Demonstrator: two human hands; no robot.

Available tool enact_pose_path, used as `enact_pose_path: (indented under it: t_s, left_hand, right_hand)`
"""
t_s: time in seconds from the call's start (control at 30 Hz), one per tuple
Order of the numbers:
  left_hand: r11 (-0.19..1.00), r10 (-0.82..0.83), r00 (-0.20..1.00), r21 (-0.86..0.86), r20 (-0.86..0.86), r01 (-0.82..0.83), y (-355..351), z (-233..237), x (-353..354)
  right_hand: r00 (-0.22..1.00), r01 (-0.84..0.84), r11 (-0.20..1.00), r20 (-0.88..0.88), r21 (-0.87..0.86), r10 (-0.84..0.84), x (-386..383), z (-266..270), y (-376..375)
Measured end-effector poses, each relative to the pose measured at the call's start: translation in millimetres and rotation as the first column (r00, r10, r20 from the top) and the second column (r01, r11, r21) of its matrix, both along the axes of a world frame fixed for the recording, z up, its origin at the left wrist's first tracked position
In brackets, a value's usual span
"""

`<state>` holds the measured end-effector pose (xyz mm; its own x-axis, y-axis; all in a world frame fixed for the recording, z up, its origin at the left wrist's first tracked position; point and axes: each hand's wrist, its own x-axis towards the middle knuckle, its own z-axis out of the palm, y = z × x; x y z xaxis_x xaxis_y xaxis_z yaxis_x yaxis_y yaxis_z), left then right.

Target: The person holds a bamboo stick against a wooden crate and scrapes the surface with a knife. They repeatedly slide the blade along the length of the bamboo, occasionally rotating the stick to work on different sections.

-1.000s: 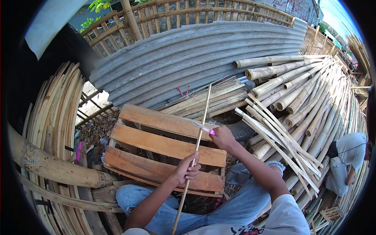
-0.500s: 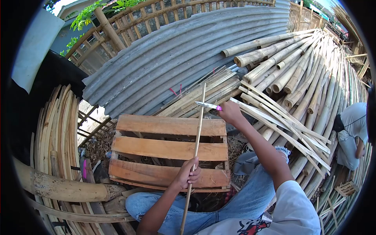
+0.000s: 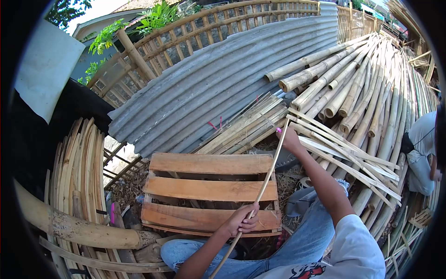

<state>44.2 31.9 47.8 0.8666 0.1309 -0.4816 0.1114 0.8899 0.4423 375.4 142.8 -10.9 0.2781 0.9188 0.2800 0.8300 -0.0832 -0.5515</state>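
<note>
My left hand (image 3: 243, 220) is closed around a long, thin bamboo strip (image 3: 267, 178), which slants from my lap up to the right. Near the strip's upper end, my right hand (image 3: 290, 141) grips a knife (image 3: 269, 122) by its pink handle. The narrow blade points up and left, apart from the hand. Most of the handle is hidden in my fingers, and the strip's top overlaps the right hand in this view. Below the strip stands a slatted wooden crate (image 3: 209, 189), in front of my bent legs.
Bamboo poles (image 3: 325, 88) are piled at the right, with split strips (image 3: 353, 160) lying over them. Corrugated sheeting (image 3: 223, 69) leans along the fence (image 3: 195, 37). More slats (image 3: 74, 172) and a thick bamboo pole (image 3: 93, 232) lie at left. Another person (image 3: 420, 153) sits at far right.
The strip's upper end has tilted right towards my right hand. The knife blade has swung from lying across the strip to pointing up and left. The camera view has shifted slightly.
</note>
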Motion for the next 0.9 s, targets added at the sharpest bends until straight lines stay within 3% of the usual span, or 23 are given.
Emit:
enact_pose_path:
  t_s: [0.03,0.07,0.13,0.17,0.33,0.4,0.47,0.53,0.7,0.9]
  left_hand:
    - [1.000,-0.005,1.000,-0.005,0.010,0.005,2,0,0]
    - [1.000,-0.010,1.000,-0.015,0.019,0.010,3,1,-1]
    - [1.000,-0.001,1.000,-0.002,0.013,0.001,5,1,-5]
    - [1.000,0.006,1.000,0.012,0.002,-0.006,5,0,-7]
    - [0.999,0.027,1.000,0.020,-0.003,-0.027,10,-4,-15]
    - [0.999,0.028,1.000,0.019,0.001,-0.028,12,-4,-14]
    - [0.998,0.046,0.999,0.041,-0.024,-0.045,16,-2,-15]
    - [0.998,0.046,0.999,0.034,-0.023,-0.045,19,-1,-16]
    - [0.994,0.113,0.992,0.015,-0.051,-0.113,26,-3,-20]
    - [0.980,0.200,0.979,0.022,-0.049,-0.199,32,-6,-21]
  right_hand:
    - [1.000,-0.014,0.994,-0.023,0.112,0.016,-5,6,-7]
    - [1.000,-0.019,0.993,-0.017,0.115,0.021,-2,0,0]
    - [0.990,0.084,0.995,-0.113,-0.054,-0.090,6,-23,10]
    - [0.969,0.164,0.986,-0.181,-0.039,-0.168,-4,-1,1]
    - [0.922,0.181,0.983,-0.355,0.042,-0.154,-1,6,8]
    - [0.840,0.150,0.985,-0.516,-0.079,-0.170,-1,18,3]
    - [0.815,0.130,0.991,-0.566,-0.030,-0.125,0,18,2]
    - [0.483,0.072,0.991,-0.865,-0.115,-0.136,-7,26,-2]
    - [0.413,-0.018,0.990,-0.902,-0.143,-0.122,-13,32,-4]
    - [0.473,-0.066,0.988,-0.876,-0.142,-0.094,-28,41,-5]
